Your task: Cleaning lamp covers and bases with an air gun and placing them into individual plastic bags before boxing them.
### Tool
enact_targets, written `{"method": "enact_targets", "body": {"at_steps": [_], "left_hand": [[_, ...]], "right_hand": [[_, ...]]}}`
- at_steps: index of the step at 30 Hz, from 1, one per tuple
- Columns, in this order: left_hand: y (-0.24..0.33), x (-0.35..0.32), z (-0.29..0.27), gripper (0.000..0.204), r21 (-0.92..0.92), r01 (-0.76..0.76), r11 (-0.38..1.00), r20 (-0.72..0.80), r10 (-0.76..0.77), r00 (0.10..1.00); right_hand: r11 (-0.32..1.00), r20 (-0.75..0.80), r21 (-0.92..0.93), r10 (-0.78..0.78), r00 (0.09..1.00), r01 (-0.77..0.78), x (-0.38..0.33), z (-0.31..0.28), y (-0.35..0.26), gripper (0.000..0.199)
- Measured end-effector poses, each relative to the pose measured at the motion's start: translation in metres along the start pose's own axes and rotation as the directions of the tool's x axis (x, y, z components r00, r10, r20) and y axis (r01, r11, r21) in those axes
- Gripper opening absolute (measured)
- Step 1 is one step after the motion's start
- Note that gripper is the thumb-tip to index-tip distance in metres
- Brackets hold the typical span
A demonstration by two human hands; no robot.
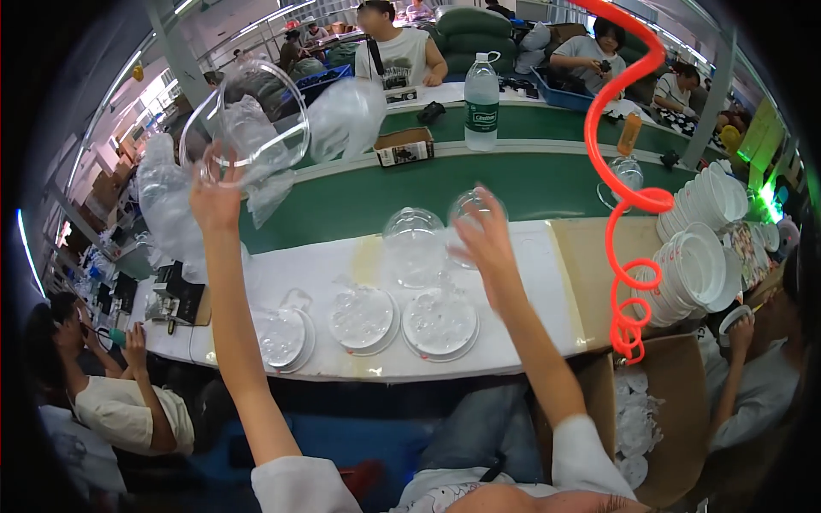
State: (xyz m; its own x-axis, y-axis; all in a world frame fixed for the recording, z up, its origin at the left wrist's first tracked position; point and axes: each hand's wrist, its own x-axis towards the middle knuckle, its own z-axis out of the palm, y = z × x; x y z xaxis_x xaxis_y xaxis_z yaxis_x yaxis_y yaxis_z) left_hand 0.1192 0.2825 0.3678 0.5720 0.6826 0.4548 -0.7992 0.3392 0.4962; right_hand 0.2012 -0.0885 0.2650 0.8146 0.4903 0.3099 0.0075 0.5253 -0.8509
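My left hand [215, 195] is raised over the left side of the bench, its fingers closed on the rim of a clear round plastic cover [301, 141]. Crumpled clear plastic bags [162, 197] hang around and behind it. My right hand [486, 235], slightly blurred, has its fingers spread over a small clear dome [466, 205]; whether they touch it is unclear. To its left, a larger clear dome [414, 248] rests on the white bench top [522, 256]. Along the near edge sit three white round parts, a left one [280, 339], a middle one [362, 320] and a right one [440, 321].
A coiled red hose [611, 154] dangles at the right. White round housings [697, 269] are stacked beyond it, above a carton [667, 359] with white pieces. Across the green conveyor [351, 201] stand a large bottle [481, 107] and a small box [404, 147]. Several people work around.
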Motion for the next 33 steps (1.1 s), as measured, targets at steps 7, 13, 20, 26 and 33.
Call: {"method": "enact_targets", "body": {"at_steps": [7,13,20,26,33], "left_hand": [[0.024,-0.074,-0.007,0.035,0.000,-0.006,1.000,-0.150,0.006,0.989],[0.124,-0.195,-0.041,0.045,0.166,0.156,0.974,0.316,-0.202,0.927],[-0.024,-0.342,-0.014,0.039,-0.099,0.600,0.794,0.092,-0.593,0.800],[-0.067,-0.382,-0.006,0.041,-0.308,0.668,0.677,0.085,-0.680,0.729],[-0.077,-0.395,0.011,0.039,-0.178,0.739,0.650,0.227,-0.704,0.674]], "right_hand": [[0.879,0.122,-0.436,-0.155,0.980,0.194,0.150,0.135,0.073,0.023],[0.904,0.249,-0.276,-0.260,0.933,0.326,0.062,0.110,0.001,0.009],[0.784,0.201,-0.596,-0.067,0.977,0.176,-0.066,0.042,-0.014,0.013],[0.656,0.174,-0.741,-0.020,0.985,0.144,-0.135,0.001,-0.014,0.013],[0.539,-0.098,-0.825,-0.429,0.898,0.167,-0.179,-0.055,-0.027,0.022]]}}
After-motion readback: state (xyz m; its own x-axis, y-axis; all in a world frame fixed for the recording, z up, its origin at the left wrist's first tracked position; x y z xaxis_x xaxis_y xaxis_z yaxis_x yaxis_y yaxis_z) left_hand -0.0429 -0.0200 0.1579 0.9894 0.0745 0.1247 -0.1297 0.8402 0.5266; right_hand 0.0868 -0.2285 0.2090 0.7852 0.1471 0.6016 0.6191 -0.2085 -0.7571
